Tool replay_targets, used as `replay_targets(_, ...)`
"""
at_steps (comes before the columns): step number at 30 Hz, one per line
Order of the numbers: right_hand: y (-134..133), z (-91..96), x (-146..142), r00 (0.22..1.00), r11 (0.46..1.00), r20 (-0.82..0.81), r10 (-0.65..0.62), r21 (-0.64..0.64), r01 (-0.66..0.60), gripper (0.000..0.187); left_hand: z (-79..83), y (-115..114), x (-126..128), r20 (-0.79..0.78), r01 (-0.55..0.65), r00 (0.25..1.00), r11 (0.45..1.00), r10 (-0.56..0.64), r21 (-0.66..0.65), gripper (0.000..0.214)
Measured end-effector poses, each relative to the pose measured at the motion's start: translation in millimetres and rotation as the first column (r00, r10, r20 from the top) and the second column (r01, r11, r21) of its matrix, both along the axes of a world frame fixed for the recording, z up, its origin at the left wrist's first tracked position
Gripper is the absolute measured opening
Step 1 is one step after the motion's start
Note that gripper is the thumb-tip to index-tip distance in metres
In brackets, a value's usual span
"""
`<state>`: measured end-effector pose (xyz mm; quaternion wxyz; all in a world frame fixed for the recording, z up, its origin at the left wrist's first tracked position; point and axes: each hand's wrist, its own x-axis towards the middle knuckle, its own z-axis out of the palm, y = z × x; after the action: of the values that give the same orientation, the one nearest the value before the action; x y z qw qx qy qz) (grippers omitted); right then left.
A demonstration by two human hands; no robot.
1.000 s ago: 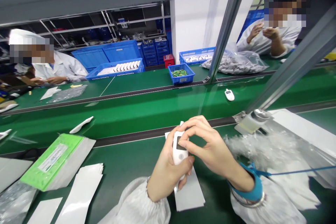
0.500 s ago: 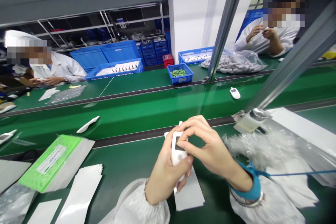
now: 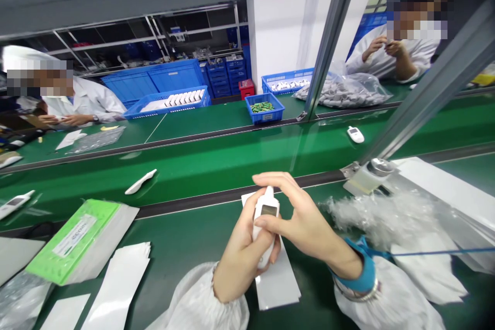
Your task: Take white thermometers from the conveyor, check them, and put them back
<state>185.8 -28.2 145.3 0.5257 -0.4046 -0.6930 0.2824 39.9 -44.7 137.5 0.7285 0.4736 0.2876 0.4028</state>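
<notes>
At the left edge of the near green conveyor belt (image 3: 185,247) lies a green-and-clear plastic packaging sleeve with a white label (image 3: 73,247), and flat white rectangular sheets (image 3: 116,281) lie to its right. Farther right, near the belt's centre, the left hand (image 3: 242,263) is closed around a white plastic handheld device (image 3: 265,224), above a pale grey rectangular card (image 3: 276,283). The device's long axis runs almost upright in the view, with its upper end pointing away from the wearer and projecting above the left hand. A dark rectangular display (image 3: 269,210) sits near that end and faces up toward the camera. The right hand (image 3: 305,221) is the second hand at the device; it is partly open, with curved fingers arching across the upper end and the thumb against the device's side below the display. Whether it is gripping cannot be told. Right of it, a blue anti-static wrist strap (image 3: 365,273) circles the right wrist, its thin blue cord (image 3: 436,252) running toward the right edge across crumpled clear plastic film (image 3: 371,216).
</notes>
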Motion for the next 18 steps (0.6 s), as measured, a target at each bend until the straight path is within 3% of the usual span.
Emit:
replay_targets(2,1,2.1,0,0.999,0.999,0.042,0.033,-0.034,-0.031,0.034,-2.7,0,0,-0.004,0.018,1.000,0.999,-0.018,0.038,0.055)
replay_targets(7,4,1.5,2,0.999,0.998,0.027,-0.026,-0.052,0.028,0.004,1.9,-2,2,-0.057,0.035,0.998,0.997,-0.031,0.073,0.023)
replay_targets(12,9,-2.0,8,0.996,0.995,-0.024,-0.083,-0.063,0.082,0.016,7.9,9,3,-0.214,-0.040,0.975,0.993,0.063,0.109,0.039)
replay_targets(14,9,-0.1,13,0.983,0.986,-0.089,-0.161,-0.055,0.156,0.016,3.2,35,3,-0.364,-0.125,0.910,0.968,0.199,0.217,0.044)
replay_targets(15,8,1.8,17,0.972,0.978,-0.111,-0.209,-0.050,0.204,0.016,-0.9,55,2,-0.450,-0.168,0.841,0.936,0.300,0.310,0.046)
replay_targets(18,1,9.8,26,0.932,0.936,-0.086,-0.351,-0.013,0.351,0.015,-17.0,134,-8,-0.553,-0.296,0.658,0.851,0.511,0.434,0.043)
